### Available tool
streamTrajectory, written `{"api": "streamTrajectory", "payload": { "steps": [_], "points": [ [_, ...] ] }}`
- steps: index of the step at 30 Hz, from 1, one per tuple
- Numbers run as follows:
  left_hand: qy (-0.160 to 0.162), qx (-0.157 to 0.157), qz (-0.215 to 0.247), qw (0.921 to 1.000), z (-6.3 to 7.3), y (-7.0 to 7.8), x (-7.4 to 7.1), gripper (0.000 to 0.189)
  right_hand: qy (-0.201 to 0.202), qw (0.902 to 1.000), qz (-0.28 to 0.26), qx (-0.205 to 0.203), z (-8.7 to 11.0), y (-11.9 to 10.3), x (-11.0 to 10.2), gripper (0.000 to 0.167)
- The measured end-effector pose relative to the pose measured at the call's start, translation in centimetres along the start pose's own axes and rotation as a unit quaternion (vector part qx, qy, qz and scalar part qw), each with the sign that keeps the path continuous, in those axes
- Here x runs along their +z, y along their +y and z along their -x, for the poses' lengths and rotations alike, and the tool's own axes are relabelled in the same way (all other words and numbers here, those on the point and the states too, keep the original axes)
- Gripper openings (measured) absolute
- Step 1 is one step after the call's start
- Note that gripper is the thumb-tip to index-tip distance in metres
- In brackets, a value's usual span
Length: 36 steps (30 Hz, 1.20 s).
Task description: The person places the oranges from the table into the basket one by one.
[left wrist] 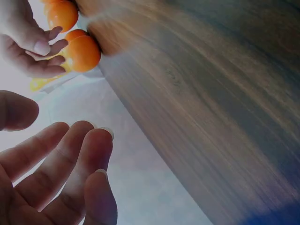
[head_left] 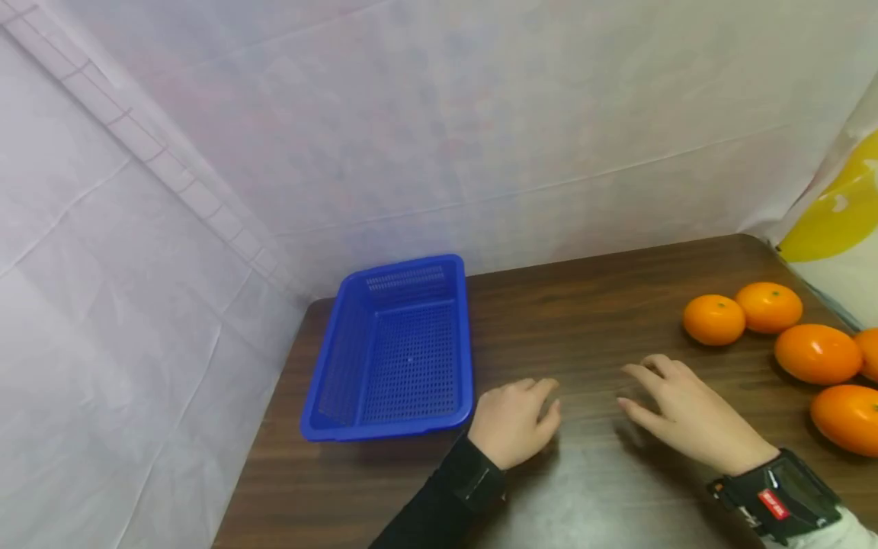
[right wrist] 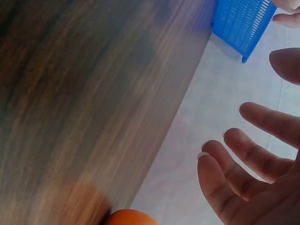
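red label (head_left: pixel 773 504), white lettering too small to read, on black right-wrist band (head_left: pixel 801 482)

A dark brown, wood-grain table with rounded far corners (head_left: pixel 569 320) is standing just before a creased, whitish, sheet-like back wall (head_left: pixel 480 114) — faint pink and blue checks are showing on it. A similar white left-hand wall (head_left: pixel 103 343) is bearing long creases, and a pale band with pinkish crosslines (head_left: pixel 137 136) is running diagonally beside the corner. Soft light is casting a greyish sheen — mainly on the near tabletop.
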<state>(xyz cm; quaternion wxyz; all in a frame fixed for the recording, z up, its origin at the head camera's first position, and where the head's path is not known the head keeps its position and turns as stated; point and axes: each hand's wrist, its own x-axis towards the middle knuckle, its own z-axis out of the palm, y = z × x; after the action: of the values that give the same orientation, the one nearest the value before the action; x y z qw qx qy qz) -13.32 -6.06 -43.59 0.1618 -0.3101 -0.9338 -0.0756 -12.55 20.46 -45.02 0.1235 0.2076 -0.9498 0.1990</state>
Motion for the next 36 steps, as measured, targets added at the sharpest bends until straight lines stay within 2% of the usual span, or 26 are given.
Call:
{"api": "streamTrajectory", "payload": {
  "steps": [9, 17, 23, 30, 36],
  "points": [
    [0.020, 0.012, 0.009, 0.9997, 0.6, -0.1, -0.8, 0.025, -0.006, 0.9999, 0.001, 0.015, 0.4, 0.6, 0.1, 0.046],
    [0.037, 0.033, 0.013, 0.9987, 1.0, -0.1, -2.1, 0.024, -0.007, 0.9998, 0.001, 0.018, 0.9, 1.1, 0.4, 0.046],
    [0.062, 0.040, 0.002, 0.9972, 1.3, -0.5, -3.0, 0.021, -0.029, 0.9989, -0.013, 0.035, 1.3, 1.4, 0.6, 0.047],
    [0.109, 0.012, -0.011, 0.9939, 1.6, -1.7, -3.6, 0.018, -0.035, 0.9983, -0.020, 0.042, 1.6, 1.6, 0.6, 0.050],
    [0.116, -0.026, -0.012, 0.9929, 2.2, -3.4, -4.3, 0.023, -0.043, 0.9978, -0.020, 0.047, 1.6, 1.7, 0.9, 0.051]
  ]
}}
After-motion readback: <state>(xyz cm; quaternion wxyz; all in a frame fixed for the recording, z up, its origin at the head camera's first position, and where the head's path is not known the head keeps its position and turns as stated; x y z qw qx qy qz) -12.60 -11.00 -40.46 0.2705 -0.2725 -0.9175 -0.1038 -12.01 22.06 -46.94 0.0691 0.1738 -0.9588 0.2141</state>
